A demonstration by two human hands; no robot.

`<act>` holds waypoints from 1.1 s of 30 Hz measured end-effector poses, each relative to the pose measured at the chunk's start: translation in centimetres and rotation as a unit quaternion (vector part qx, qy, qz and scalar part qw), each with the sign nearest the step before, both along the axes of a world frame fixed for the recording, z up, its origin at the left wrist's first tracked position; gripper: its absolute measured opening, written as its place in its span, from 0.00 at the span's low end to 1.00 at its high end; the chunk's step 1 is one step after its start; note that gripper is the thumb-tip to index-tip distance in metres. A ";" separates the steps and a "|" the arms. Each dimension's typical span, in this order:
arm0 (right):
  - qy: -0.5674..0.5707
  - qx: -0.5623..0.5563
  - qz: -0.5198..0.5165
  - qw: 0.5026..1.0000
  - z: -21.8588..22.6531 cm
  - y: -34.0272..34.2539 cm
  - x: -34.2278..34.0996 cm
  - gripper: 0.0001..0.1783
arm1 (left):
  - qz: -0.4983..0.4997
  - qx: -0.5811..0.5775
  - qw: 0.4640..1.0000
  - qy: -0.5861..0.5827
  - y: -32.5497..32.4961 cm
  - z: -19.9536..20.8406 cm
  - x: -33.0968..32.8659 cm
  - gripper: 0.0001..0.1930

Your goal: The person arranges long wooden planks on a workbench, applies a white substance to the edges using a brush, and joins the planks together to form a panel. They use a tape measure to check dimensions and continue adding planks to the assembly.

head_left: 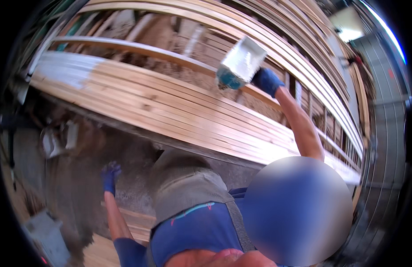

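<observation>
My right hand (269, 82), in a blue glove, is reached out over the boards and closed on a white rectangular tub (244, 57). The tub is tilted; its inside looks glossy white, and teal smears coat its lower end. Below it lie pale planks (161, 102) side by side, with a white coating (66, 69) across their left end. Low on the left, away from the planks, hangs my left hand (111, 174), also gloved in blue. Its fingers look loosely apart, with nothing seen in them. A blurred round patch hides my right upper arm.
A long rail (139, 48) runs behind the planks, with more stacked timber (304, 58) beyond. White-smeared containers (59, 140) stand on the floor at left. A grey box (48, 238) is at lower left, near loose boards (101, 251). A metal-panel wall (388, 120) rises at right.
</observation>
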State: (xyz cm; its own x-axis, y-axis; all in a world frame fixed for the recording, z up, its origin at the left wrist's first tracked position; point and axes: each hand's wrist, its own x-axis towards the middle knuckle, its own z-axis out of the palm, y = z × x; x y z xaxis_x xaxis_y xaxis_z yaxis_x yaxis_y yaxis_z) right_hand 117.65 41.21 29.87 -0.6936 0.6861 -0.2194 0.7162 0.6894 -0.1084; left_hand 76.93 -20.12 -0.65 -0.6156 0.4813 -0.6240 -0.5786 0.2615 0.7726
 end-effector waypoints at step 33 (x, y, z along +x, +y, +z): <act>-0.032 0.075 0.033 0.996 0.2 12.6 118.7 0.11 | -0.241 -0.333 0.911 -0.025 -9.5 -0.5 124.6 0.24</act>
State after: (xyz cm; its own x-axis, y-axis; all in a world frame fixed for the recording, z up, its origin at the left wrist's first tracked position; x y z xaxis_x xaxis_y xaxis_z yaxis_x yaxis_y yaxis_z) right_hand 236.31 53.83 30.07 -0.7262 0.6678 -0.1635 0.6708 0.7403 0.0445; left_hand 201.53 -29.64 -1.18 -0.3963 0.1919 -0.8979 -0.3028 0.8959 0.3252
